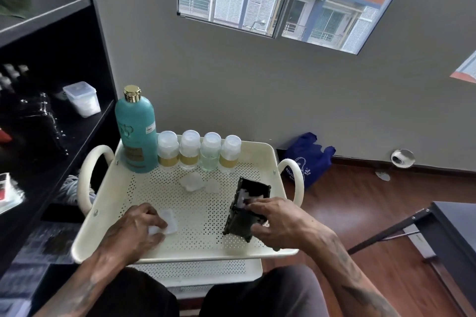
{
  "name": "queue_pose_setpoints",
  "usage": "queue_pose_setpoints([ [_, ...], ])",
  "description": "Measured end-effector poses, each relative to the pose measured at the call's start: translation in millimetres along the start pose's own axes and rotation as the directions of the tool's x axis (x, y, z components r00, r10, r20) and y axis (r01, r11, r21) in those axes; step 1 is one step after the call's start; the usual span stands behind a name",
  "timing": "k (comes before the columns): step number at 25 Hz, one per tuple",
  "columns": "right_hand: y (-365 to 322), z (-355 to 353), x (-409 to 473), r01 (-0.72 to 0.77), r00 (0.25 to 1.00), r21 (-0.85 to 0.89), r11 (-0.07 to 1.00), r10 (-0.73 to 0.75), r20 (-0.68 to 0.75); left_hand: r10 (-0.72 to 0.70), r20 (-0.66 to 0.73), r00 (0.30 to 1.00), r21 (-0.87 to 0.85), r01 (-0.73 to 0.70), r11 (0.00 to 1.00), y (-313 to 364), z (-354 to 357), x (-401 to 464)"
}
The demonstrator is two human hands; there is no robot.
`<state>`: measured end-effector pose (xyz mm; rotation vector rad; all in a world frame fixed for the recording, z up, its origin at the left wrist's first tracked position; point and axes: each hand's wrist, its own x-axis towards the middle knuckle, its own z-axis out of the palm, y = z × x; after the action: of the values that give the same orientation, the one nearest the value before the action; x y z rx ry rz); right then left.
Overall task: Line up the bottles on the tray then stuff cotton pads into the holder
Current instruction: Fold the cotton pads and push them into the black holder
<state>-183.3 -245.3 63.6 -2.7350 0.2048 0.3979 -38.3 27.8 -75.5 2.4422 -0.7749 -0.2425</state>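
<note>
A tall teal bottle (135,134) with a gold cap and several small clear bottles (199,152) stand in a row along the far edge of the cream perforated tray (195,216). A black holder (247,207) stands tilted on the tray's right side. My right hand (279,221) grips the holder while its fingers push a white cotton pad (246,199) into the open top. My left hand (136,229) pinches another cotton pad (167,221) lying on the tray's left side. More loose pads (192,181) lie mid-tray.
A black shelf unit (51,90) holding a clear lidded box (82,98) stands at the left. A blue bag (307,157) lies on the wooden floor by the wall. A dark table (453,234) is at the right. My knees sit under the tray's near edge.
</note>
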Motion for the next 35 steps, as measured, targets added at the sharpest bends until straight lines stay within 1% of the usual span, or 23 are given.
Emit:
queue_pose_setpoints([
  [1, 6, 2, -5, 0.038, 0.991, -0.008, 0.999, -0.039, -0.124, 0.002, -0.003, 1.000, 0.030, -0.002, 1.000, 2, -1, 1],
  [2, 10, 5, -10, 0.048, 0.964, 0.003, 0.999, -0.046, -0.261, 0.004, -0.005, 1.000, 0.073, -0.004, 0.997, 4, -1, 1],
  [3, 14, 8, -14, 0.027, 0.933, 0.041, 0.999, -0.010, -0.360, 0.009, -0.010, 1.000, 0.114, -0.008, 0.993, 5, -1, 1],
  [4, 19, 12, -15, -0.009, 0.915, 0.099, 0.995, 0.048, -0.400, 0.014, -0.012, 1.000, 0.145, -0.012, 0.989, 7, 0, 1],
  [5, 24, 18, -14, -0.042, 0.914, 0.163, 0.986, 0.104, -0.393, 0.020, -0.012, 1.000, 0.167, -0.018, 0.986, 9, 0, 0],
  [6, 30, 24, -11, -0.071, 0.925, 0.226, 0.971, 0.149, -0.350, 0.032, -0.013, 0.999, 0.182, -0.029, 0.983, 11, -1, 0],
  [8, 36, 36, -5, -0.067, 0.947, 0.380, 0.923, 0.179, -0.268, 0.072, -0.055, 0.996, 0.165, -0.062, 0.984, 17, -4, -3],
  [10, 41, 47, 0, -0.014, 0.941, 0.491, 0.871, 0.177, -0.288, 0.099, -0.123, 0.987, 0.038, -0.095, 0.995, 30, -10, -9],
  [12, 45, 51, 2, 0.022, 0.931, 0.531, 0.847, 0.176, -0.319, 0.049, -0.131, 0.990, -0.206, -0.076, 0.976, 58, -16, -12],
  [14, 45, 54, 4, 0.045, 0.930, 0.547, 0.836, 0.165, -0.328, -0.036, -0.114, 0.993, -0.483, -0.023, 0.875, 96, -21, -11],
  [16, 43, 56, 7, 0.068, 0.926, 0.568, 0.820, 0.159, -0.341, -0.088, -0.101, 0.991, -0.690, -0.006, 0.724, 136, -24, -4],
  [18, 42, 57, 9, 0.079, 0.923, 0.588, 0.805, 0.165, -0.349, -0.105, -0.079, 0.991, -0.782, 0.004, 0.624, 169, -25, 6],
  [19, 41, 58, 10, 0.084, 0.921, 0.589, 0.804, 0.163, -0.353, -0.112, -0.072, 0.991, -0.793, 0.011, 0.609, 181, -25, 10],
  [21, 43, 60, 10, 0.098, 0.917, 0.585, 0.805, 0.156, -0.368, -0.138, -0.078, 0.987, -0.752, 0.032, 0.659, 196, -19, 18],
  [23, 45, 63, 10, 0.110, 0.915, 0.594, 0.797, 0.153, -0.374, -0.156, -0.101, 0.983, -0.655, 0.053, 0.753, 202, -14, 21],
  [25, 47, 66, 11, 0.112, 0.915, 0.605, 0.789, 0.156, -0.373, -0.137, -0.088, 0.987, -0.560, 0.065, 0.826, 204, -13, 24],
  [27, 47, 68, 12, 0.113, 0.914, 0.606, 0.788, 0.157, -0.375, -0.112, -0.009, 0.994, -0.517, 0.091, 0.851, 206, -21, 26],
  [29, 49, 70, 13, 0.121, 0.912, 0.619, 0.776, 0.160, -0.378, -0.125, 0.068, 0.990, -0.511, 0.142, 0.848, 208, -32, 28],
  [31, 49, 71, 13, 0.137, 0.911, 0.637, 0.759, 0.157, -0.382, -0.147, 0.080, 0.986, -0.472, 0.168, 0.866, 210, -44, 29],
  [32, 49, 71, 13, 0.145, 0.911, 0.645, 0.750, 0.152, -0.382, -0.141, 0.039, 0.989, -0.378, 0.145, 0.914, 210, -50, 28],
  [33, 48, 71, 14, 0.154, 0.912, 0.655, 0.740, 0.149, -0.382, -0.096, -0.052, 0.994, -0.214, 0.083, 0.973, 211, -55, 26],
  [34, 48, 72, 14, 0.160, 0.912, 0.662, 0.732, 0.147, -0.383, 0.007, -0.159, 0.987, -0.027, -0.011, 1.000, 212, -58, 23],
  [35, 47, 72, 15, 0.164, 0.910, 0.664, 0.730, 0.148, -0.387, 0.152, -0.227, 0.962, 0.113, -0.129, 0.985, 214, -60, 20],
])
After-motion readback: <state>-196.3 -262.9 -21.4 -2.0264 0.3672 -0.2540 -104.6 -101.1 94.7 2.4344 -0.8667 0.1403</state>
